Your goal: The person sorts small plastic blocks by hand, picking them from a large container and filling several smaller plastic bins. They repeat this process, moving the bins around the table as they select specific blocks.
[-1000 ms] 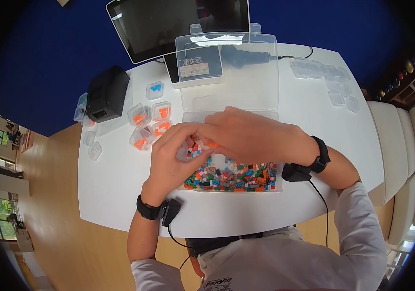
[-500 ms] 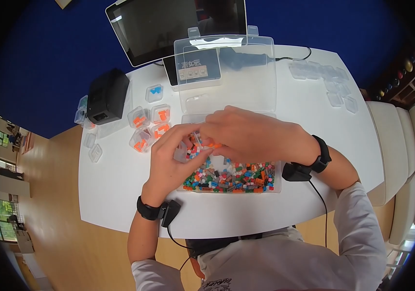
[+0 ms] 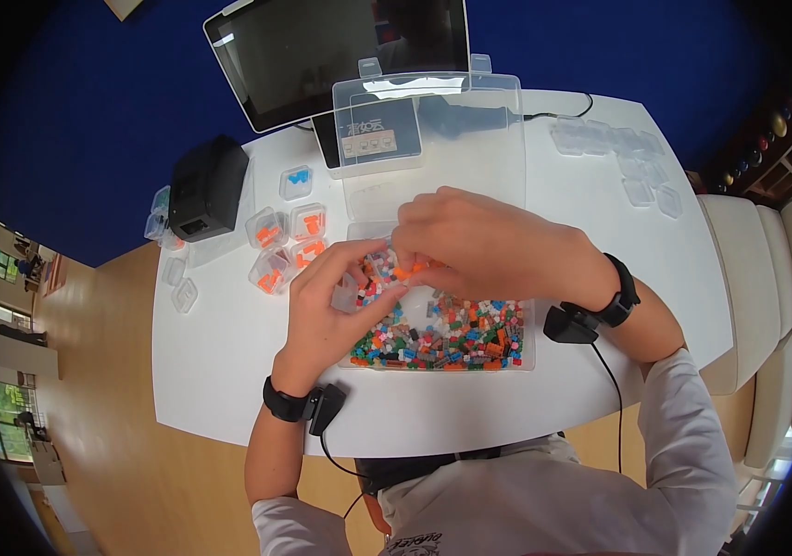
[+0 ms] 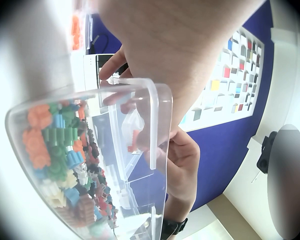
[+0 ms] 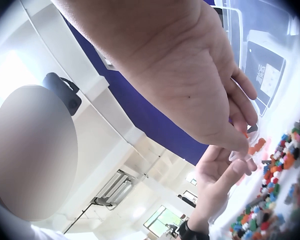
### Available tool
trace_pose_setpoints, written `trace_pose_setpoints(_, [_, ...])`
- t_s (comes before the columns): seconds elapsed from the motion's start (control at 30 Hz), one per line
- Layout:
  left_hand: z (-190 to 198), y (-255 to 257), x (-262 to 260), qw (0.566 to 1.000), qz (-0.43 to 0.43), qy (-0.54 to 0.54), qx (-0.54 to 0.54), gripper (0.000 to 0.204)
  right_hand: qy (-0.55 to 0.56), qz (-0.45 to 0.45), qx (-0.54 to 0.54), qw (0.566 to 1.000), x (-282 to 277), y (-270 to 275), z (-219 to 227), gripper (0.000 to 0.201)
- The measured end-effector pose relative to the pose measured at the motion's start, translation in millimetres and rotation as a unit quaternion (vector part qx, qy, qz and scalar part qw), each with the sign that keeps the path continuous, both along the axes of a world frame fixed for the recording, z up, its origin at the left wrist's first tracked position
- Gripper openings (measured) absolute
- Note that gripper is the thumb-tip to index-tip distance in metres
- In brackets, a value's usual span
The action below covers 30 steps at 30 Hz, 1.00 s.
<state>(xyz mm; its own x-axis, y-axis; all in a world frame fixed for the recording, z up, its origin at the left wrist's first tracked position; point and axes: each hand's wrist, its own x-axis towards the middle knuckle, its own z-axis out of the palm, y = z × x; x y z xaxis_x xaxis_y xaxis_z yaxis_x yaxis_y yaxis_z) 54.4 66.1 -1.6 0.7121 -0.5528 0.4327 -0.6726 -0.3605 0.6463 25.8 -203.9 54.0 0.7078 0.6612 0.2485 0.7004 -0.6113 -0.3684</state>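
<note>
My left hand (image 3: 326, 301) holds a small clear plastic box (image 3: 344, 293) between thumb and fingers, over the left part of a big clear bin (image 3: 530, 357). Orange toy bricks (image 5: 258, 146) show at the small box in the right wrist view. My right hand (image 3: 493, 246) is bent over it from the right, its thumb and fingertips pinching at an orange brick (image 3: 402, 273); the fingers partly hide it. Below both hands, mixed small bricks (image 3: 470, 338) in many colours fill the bin, with a bare patch near its middle.
The bin's clear lid (image 3: 479, 185) stands raised behind. To the left are small boxes of orange bricks (image 3: 308, 221), one with blue bricks (image 3: 297, 182), and a black device (image 3: 209, 190). Several small clear boxes (image 3: 637, 167) stand at the far right. A monitor (image 3: 340, 56) is at the back.
My right hand has shifted slightly right and away from the small box, uncovering more orange at its fingertips. My left hand has stayed in place with the box.
</note>
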Motion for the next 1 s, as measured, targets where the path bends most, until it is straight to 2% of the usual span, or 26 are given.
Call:
trace_pose_setpoints(0.27, [0,1,0,1.0,0.002,0.008,0.004,0.053,0.007,-0.005,0.04,0.999,-2,2,-1,0.017])
trace_pose_setpoints(0.33, [1,1,0,1.0,0.002,0.01,0.003,0.053,0.029,0.004,0.087,0.996,-1,2,-2,0.018])
trace_pose_setpoints(0.53, [1,0,-1,1.0,0.003,0.017,0.003,0.052,0.067,-0.009,0.099,0.993,-2,1,1,0.02])
trace_pose_setpoints(0.77, [-1,1,-1,1.0,0.011,0.025,-0.004,0.053,0.051,0.019,0.126,0.991,4,1,-3,0.02])
trace_pose_setpoints(1.0, [-1,1,-2,1.0,0.009,0.021,-0.008,0.056,0.064,-0.035,0.157,0.985,6,0,6,0.014])
